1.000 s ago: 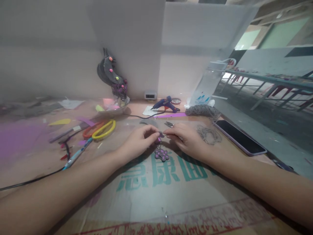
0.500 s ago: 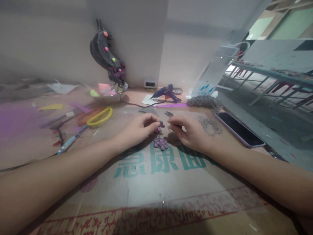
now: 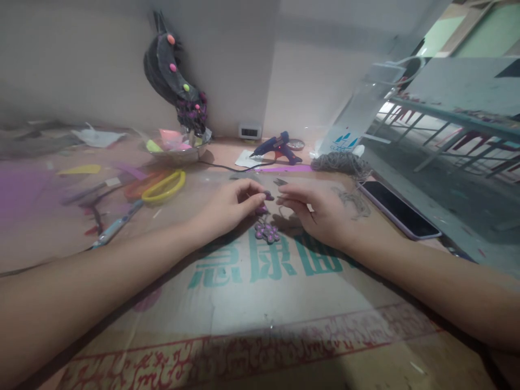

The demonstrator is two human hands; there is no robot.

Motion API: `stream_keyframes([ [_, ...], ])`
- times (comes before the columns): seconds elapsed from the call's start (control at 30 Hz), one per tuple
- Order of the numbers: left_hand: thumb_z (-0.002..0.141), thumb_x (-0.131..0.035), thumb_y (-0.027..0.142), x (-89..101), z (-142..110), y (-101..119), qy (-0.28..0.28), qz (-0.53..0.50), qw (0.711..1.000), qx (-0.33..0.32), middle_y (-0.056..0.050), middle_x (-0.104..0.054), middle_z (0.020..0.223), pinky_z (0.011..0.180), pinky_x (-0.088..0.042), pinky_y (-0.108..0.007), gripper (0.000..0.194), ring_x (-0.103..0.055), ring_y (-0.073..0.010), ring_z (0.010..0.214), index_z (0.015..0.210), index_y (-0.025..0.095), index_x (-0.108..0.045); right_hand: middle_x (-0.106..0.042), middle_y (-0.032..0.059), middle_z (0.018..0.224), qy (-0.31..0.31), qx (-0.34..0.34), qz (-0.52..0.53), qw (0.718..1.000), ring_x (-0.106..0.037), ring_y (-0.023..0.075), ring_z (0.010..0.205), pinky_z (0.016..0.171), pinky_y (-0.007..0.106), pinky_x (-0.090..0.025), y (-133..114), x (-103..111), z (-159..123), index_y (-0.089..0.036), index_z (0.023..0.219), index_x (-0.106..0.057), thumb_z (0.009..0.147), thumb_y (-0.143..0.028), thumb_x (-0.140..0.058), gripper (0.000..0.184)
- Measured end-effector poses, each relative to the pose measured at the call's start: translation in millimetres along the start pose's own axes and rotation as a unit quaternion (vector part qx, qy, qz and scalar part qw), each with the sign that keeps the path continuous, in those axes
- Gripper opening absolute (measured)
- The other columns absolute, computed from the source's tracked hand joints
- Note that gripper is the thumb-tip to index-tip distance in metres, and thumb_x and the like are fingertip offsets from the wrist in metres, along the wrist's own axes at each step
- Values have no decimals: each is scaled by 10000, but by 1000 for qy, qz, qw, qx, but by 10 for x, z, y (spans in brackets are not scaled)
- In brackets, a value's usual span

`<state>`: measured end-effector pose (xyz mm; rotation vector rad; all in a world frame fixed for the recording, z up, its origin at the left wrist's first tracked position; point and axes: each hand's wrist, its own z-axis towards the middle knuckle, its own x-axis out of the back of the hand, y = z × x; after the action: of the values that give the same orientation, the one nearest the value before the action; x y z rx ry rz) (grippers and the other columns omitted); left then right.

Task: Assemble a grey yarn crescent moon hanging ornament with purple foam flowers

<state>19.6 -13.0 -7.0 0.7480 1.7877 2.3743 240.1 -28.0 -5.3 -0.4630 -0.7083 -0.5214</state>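
My left hand [image 3: 239, 203] is closed, thumb and forefinger pinching a small purple and grey flower piece [image 3: 262, 208], partly hidden by the fingers. Just below it, on the cardboard, lies a flower-shaped piece [image 3: 267, 232] with purple petals edged in grey. My right hand [image 3: 314, 211] is a short way to the right, fingers drawn together in a pinch; what they hold is too small to tell. Pointed metal tips [image 3: 279, 182] show behind the right fingers. Loose grey yarn [image 3: 357, 205] lies beside the right hand.
Behind the hands are a blue glue gun [image 3: 272, 145], a purple strip [image 3: 284, 169] and a grey yarn bundle [image 3: 339, 162]. A phone [image 3: 400, 208] lies right. Yellow-handled scissors [image 3: 164, 187], a pen [image 3: 117, 225] and a bowl [image 3: 176, 155] are left. A decorated dark crescent [image 3: 170, 70] stands behind.
The view has tipped slightly downward, so the background sits higher. The right hand's fingers have shifted a little, while the left hand keeps its pinch on the flower piece.
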Motion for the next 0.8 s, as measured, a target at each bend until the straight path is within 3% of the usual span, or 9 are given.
stream_keyframes([
  [0.1,863,-594,271,10,9,-2,39,-29,999,-1,14,-625,771,605,-465,-243,215,-597,-117,626,1061,203,-544,-752,5,864,-19,1,-20,1000,-695,161,773,702,281,-523,-2,-1,-1,-231,936,-686,949,-235,-531,156],
  [0.17,857,-588,242,12,16,-6,50,-40,998,-12,21,-611,781,587,-460,-233,165,-583,-104,608,1007,207,-530,-746,-4,830,-31,6,-31,999,-680,148,731,664,265,-503,0,3,8,-229,890,-686,954,-225,-512,185],
  [0.27,851,-560,213,4,16,1,34,-20,999,-23,-3,-636,812,622,-474,-246,37,-596,-116,654,876,191,-576,-731,2,819,-35,24,-31,999,-661,144,726,656,262,-489,2,6,28,-223,881,-677,957,-217,-486,206],
  [0.4,831,-551,195,-14,-4,46,20,32,999,-14,-29,-693,810,699,-494,-281,121,-638,-163,743,839,188,-672,-706,23,786,-23,50,-24,998,-643,148,730,662,266,-480,2,3,45,-198,878,-668,955,-213,-493,191],
  [0.53,858,-572,325,-13,-27,99,0,52,999,-7,-48,-713,847,731,-495,-294,192,-656,-191,797,855,180,-697,-702,28,787,-25,51,-35,998,-635,148,725,659,265,-471,9,-1,45,-194,891,-666,958,-218,-493,188],
  [0.63,877,-563,392,-9,-39,123,-9,103,994,-44,-44,-705,856,751,-476,-294,255,-640,-200,831,848,185,-708,-708,28,806,-34,51,-39,997,-638,152,741,669,271,-470,13,-5,41,-200,907,-669,960,-226,-490,189],
  [0.8,882,-561,362,-13,-41,106,-26,149,984,-90,-32,-696,872,790,-450,-284,226,-624,-198,866,863,207,-724,-711,27,818,-38,45,-44,997,-639,158,752,681,281,-468,5,-16,32,-212,913,-674,965,-248,-482,202],
])
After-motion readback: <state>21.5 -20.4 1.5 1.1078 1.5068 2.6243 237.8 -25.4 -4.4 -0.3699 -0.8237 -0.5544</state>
